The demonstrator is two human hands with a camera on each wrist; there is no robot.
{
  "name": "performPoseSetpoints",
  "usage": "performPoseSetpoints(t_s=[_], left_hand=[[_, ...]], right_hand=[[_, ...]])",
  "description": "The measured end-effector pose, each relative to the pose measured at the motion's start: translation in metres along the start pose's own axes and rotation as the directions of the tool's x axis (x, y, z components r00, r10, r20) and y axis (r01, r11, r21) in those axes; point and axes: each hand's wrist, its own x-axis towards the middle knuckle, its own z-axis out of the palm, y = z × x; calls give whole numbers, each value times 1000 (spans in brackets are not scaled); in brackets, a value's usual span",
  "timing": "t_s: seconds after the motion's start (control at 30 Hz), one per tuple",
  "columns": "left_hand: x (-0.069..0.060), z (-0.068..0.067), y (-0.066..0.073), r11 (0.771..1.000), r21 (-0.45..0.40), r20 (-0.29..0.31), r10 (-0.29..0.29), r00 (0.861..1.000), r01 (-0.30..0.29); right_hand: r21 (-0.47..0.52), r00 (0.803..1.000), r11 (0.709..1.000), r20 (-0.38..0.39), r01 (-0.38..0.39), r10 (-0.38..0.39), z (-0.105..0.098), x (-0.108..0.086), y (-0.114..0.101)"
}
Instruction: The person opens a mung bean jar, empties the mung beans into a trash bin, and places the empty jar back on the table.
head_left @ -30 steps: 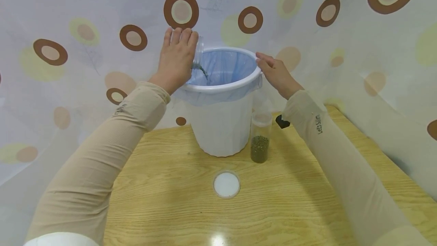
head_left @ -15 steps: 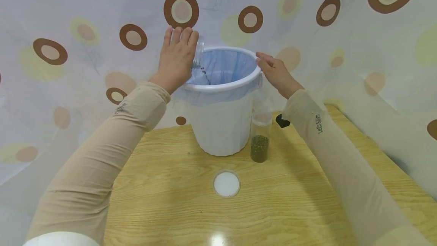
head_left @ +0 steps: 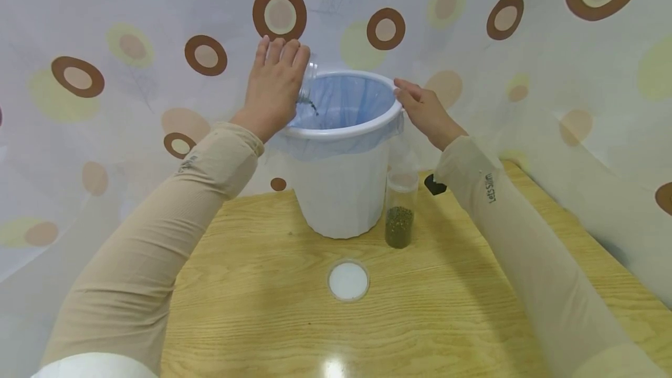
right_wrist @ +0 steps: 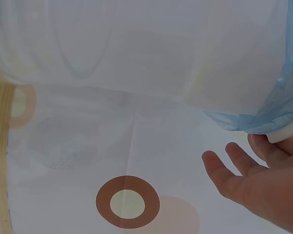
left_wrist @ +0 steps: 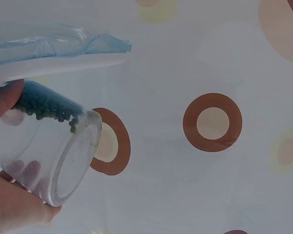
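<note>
My left hand (head_left: 275, 86) grips a clear jar (head_left: 308, 81) tipped over the left rim of a white bin (head_left: 338, 191) lined with a blue bag (head_left: 352, 101). Small dark green grains (head_left: 314, 107) fall from its mouth into the bin. In the left wrist view more grains (left_wrist: 44, 106) lie along the side of the tilted jar (left_wrist: 34, 146). At the bin's right rim, my right hand (head_left: 427, 114) pinches the edge between thumb and fingers; the right wrist view shows two fingers (right_wrist: 229, 170) held away from the rim (right_wrist: 285, 131).
Beside the bin's right base stands a clear jar (head_left: 400, 214) partly filled with green grains. A round white lid (head_left: 349, 281) lies in front on the wooden table (head_left: 252, 308). Behind the right jar is a small black object (head_left: 434, 184). A patterned sheet (head_left: 157, 4) hangs behind.
My left hand and its jar have risen slightly and shifted a little right. Grains keep falling, in a shorter visible stream than before. The right hand stays at the rim.
</note>
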Motion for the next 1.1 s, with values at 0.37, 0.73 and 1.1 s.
performPoseSetpoints(t_s=[0.37, 0.73, 1.1], left_hand=[[1, 0, 0, 1000, 14, 5, 1, 1000, -1], [0, 1, 0, 999, 33, -4, 19, 1000, -19], [0, -1, 1, 998, 50, -19, 50, 999, -49]], right_hand=[[6, 1000, 1000, 2, 13, -13, 0, 0, 1], [9, 1000, 1000, 4, 7, -7, -1, 1, 1], [16, 1000, 1000, 13, 17, -17, -1, 0, 2]])
